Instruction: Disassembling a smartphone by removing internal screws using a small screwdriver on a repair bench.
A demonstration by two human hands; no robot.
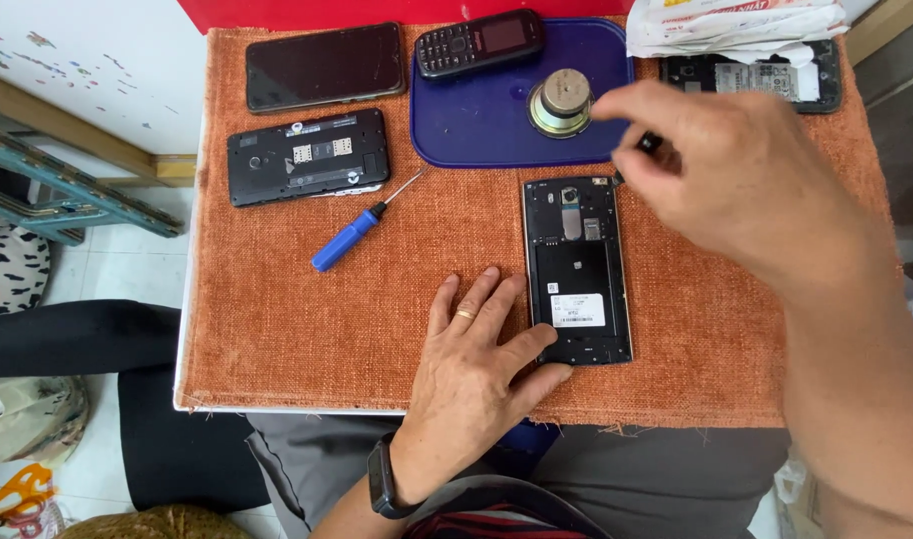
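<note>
An opened phone point(577, 269), back cover off, lies at centre of the orange mat point(277, 329). It is steadied at 7 o'clock by the left hand point(476, 349), flat and unclenched. At 1 o'clock the right hand point(726, 170) pinches a small dark tool point(650, 143). At 12 o'clock, a blue tray point(476, 125) holds a round metal magnet point(561, 102) and part of a keypad phone point(479, 43).

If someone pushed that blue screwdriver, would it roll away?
The screwdriver has a round-looking blue handle, so a sideways push would probably roll it. The rough orange cloth under it would likely stop it soon. It looks small and thin, so it is probably light and stiff.
</note>
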